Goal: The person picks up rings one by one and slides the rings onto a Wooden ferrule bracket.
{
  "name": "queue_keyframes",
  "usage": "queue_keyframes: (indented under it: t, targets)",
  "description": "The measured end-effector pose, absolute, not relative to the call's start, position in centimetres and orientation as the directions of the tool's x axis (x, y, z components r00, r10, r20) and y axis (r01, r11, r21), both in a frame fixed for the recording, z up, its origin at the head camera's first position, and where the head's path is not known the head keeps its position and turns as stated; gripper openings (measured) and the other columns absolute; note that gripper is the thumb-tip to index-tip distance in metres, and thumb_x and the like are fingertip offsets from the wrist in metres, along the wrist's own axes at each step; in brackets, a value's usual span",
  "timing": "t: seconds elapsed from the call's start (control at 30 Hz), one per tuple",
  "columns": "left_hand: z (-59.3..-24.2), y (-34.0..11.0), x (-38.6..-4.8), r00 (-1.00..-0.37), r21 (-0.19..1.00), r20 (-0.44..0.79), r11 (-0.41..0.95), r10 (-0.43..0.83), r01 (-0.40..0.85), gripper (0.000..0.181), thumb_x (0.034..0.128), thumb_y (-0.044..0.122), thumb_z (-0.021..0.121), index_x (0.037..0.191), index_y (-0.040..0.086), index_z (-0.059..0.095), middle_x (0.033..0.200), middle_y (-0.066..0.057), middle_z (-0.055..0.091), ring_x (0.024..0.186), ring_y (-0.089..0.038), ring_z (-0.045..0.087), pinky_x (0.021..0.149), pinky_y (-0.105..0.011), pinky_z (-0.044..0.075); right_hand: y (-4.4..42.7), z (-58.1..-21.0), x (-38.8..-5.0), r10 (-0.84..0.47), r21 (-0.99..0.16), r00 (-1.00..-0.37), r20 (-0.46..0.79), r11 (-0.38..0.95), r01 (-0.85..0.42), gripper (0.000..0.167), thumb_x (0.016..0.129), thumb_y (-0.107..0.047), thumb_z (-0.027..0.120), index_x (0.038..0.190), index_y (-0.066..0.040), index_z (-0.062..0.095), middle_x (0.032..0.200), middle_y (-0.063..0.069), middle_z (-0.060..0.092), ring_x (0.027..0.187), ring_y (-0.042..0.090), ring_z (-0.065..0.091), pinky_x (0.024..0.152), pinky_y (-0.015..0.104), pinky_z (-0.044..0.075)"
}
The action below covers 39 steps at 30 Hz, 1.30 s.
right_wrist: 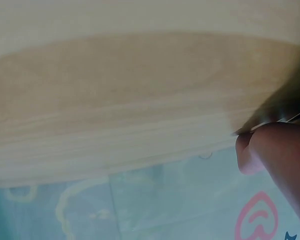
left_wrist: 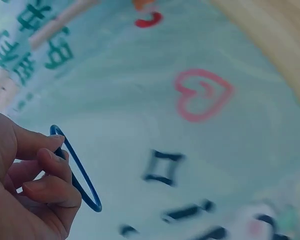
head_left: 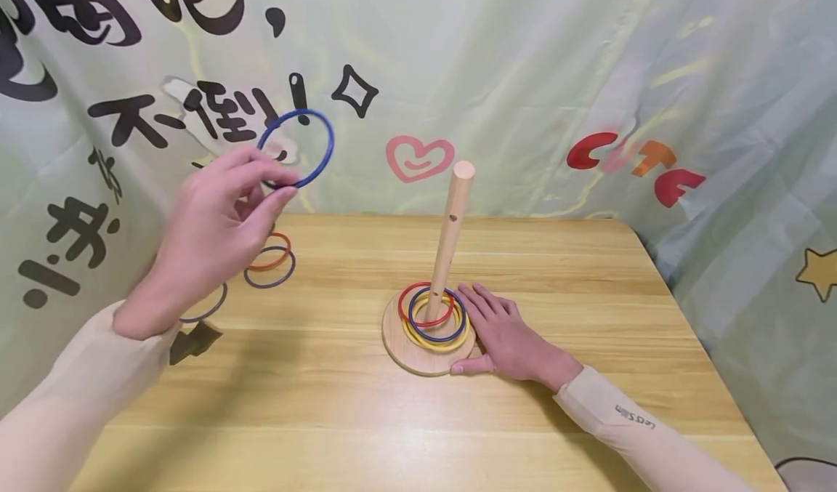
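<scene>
My left hand [head_left: 216, 208] is raised above the table's left side, pinching a blue ring [head_left: 332, 143] between thumb and fingers. In the left wrist view the same blue ring [left_wrist: 85, 177] appears nearly edge-on. A wooden peg [head_left: 451, 230] stands on a round wooden base [head_left: 402, 354] near the middle of the table. Around the peg's foot lie a red ring [head_left: 399, 307], a blue ring [head_left: 467, 316] and yellow rings [head_left: 437, 349]. My right hand [head_left: 506, 339] rests with extended fingers against the base's right side. The right wrist view shows little of that hand.
On the left of the wooden table [head_left: 314, 405] lie an orange-red ring [head_left: 290, 245] and a dark blue ring [head_left: 268, 286], overlapping. Another dark ring [head_left: 219, 307] is partly hidden by my left arm. A printed curtain [head_left: 523, 78] hangs behind and at both sides.
</scene>
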State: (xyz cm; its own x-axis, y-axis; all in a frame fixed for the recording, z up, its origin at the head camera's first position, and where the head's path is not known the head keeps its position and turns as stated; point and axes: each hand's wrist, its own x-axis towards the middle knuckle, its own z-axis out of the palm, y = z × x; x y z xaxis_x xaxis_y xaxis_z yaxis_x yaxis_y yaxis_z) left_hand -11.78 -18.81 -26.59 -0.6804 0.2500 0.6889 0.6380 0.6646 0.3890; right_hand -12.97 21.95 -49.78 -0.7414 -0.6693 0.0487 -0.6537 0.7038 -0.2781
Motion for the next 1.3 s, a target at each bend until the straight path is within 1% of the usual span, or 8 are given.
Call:
queue_keyframes:
  t: [0.13, 0.3, 0.43, 0.53, 0.7, 0.83, 1.17, 1.3]
  targets:
    - [-24.5, -15.7, -11.7, -0.576, 0.339, 0.748, 0.556, 0.329, 0.759, 0.014, 0.0971, -0.009, 0.077, 0.109, -0.002, 0.081, 0.099, -0.006, 0.069, 0.066, -0.009, 0.054, 0.057, -0.015, 0.044, 21.9, -49.5, -12.9, -0.668, -0.289, -0.743, 0.048, 0.702, -0.65, 0.126, 0.09, -0.082, 0.068, 0.173, -0.002, 0.018, 0.177, 0.019, 0.023, 0.163, 0.043, 0.016, 0.116, 0.067, 0.033]
    - [-23.1, -12.0, -11.5, -0.439, 0.265, 0.792, 0.408, 0.424, 0.873, 0.013, 0.0975, -0.009, 0.076, 0.109, -0.004, 0.08, 0.1, -0.012, 0.069, 0.065, -0.01, 0.051, 0.054, -0.016, 0.04, 21.8, -49.4, -12.9, -0.672, -0.29, -0.739, 0.047, 0.699, -0.654, 0.125, 0.09, -0.081, 0.069, 0.173, -0.003, 0.017, 0.177, 0.02, 0.023, 0.163, 0.044, 0.016, 0.116, 0.067, 0.033]
    - [-23.4, -9.9, -11.4, -0.372, 0.227, 0.795, 0.334, 0.479, 0.915, 0.014, 0.0972, -0.009, 0.077, 0.11, -0.003, 0.08, 0.102, -0.011, 0.068, 0.066, -0.01, 0.05, 0.057, -0.018, 0.04, 21.7, -49.6, -12.8, -0.676, -0.289, -0.736, 0.043, 0.697, -0.657, 0.124, 0.091, -0.082, 0.066, 0.174, -0.003, 0.016, 0.177, 0.02, 0.022, 0.163, 0.044, 0.016, 0.116, 0.066, 0.033]
    - [-24.0, -8.8, -11.5, -0.355, 0.222, 0.782, 0.304, 0.512, 0.926, 0.015, 0.0964, -0.009, 0.078, 0.11, -0.003, 0.08, 0.105, -0.011, 0.069, 0.068, -0.01, 0.054, 0.059, -0.019, 0.044, 21.8, -49.5, -12.8, -0.673, -0.294, -0.738, 0.044, 0.698, -0.653, 0.125, 0.091, -0.082, 0.067, 0.174, -0.004, 0.016, 0.177, 0.02, 0.022, 0.163, 0.044, 0.016, 0.116, 0.066, 0.033]
    - [-26.0, -8.0, -11.8, -0.353, 0.231, 0.751, 0.278, 0.558, 0.932, 0.015, 0.096, -0.009, 0.078, 0.11, -0.004, 0.08, 0.105, -0.009, 0.07, 0.071, -0.011, 0.057, 0.06, -0.022, 0.049, 22.0, -49.6, -12.9, -0.675, -0.287, -0.735, 0.059, 0.694, -0.66, 0.124, 0.091, -0.081, 0.068, 0.174, -0.004, 0.017, 0.177, 0.02, 0.023, 0.163, 0.045, 0.017, 0.116, 0.067, 0.034]
    - [-28.4, -7.9, -11.7, -0.373, 0.26, 0.707, 0.27, 0.6, 0.927, 0.018, 0.0958, -0.01, 0.077, 0.111, -0.002, 0.081, 0.103, -0.006, 0.068, 0.073, -0.01, 0.057, 0.06, -0.021, 0.049, 22.1, -49.7, -12.9, -0.678, -0.274, -0.733, 0.057, 0.695, -0.664, 0.123, 0.092, -0.082, 0.065, 0.174, -0.003, 0.017, 0.177, 0.02, 0.022, 0.163, 0.046, 0.017, 0.116, 0.067, 0.034]
    - [-36.2, -7.3, -11.6, -0.517, 0.376, 0.562, 0.357, 0.646, 0.855, 0.016, 0.0944, -0.007, 0.081, 0.108, 0.002, 0.082, 0.104, -0.001, 0.067, 0.082, -0.01, 0.064, 0.069, -0.02, 0.053, 22.0, -49.6, -12.9, -0.678, -0.263, -0.733, 0.055, 0.698, -0.666, 0.124, 0.092, -0.083, 0.064, 0.173, -0.001, 0.018, 0.177, 0.02, 0.022, 0.164, 0.043, 0.014, 0.116, 0.065, 0.034]
    - [-39.6, -7.0, -11.5, -0.573, 0.405, 0.494, 0.411, 0.654, 0.817, 0.017, 0.0942, -0.006, 0.082, 0.109, 0.003, 0.083, 0.107, -0.002, 0.069, 0.083, -0.011, 0.064, 0.069, -0.02, 0.053, 22.0, -49.7, -12.9, -0.682, -0.251, -0.728, 0.069, 0.694, -0.675, 0.123, 0.093, -0.083, 0.064, 0.172, 0.001, 0.021, 0.176, 0.022, 0.025, 0.163, 0.044, 0.017, 0.114, 0.066, 0.036]
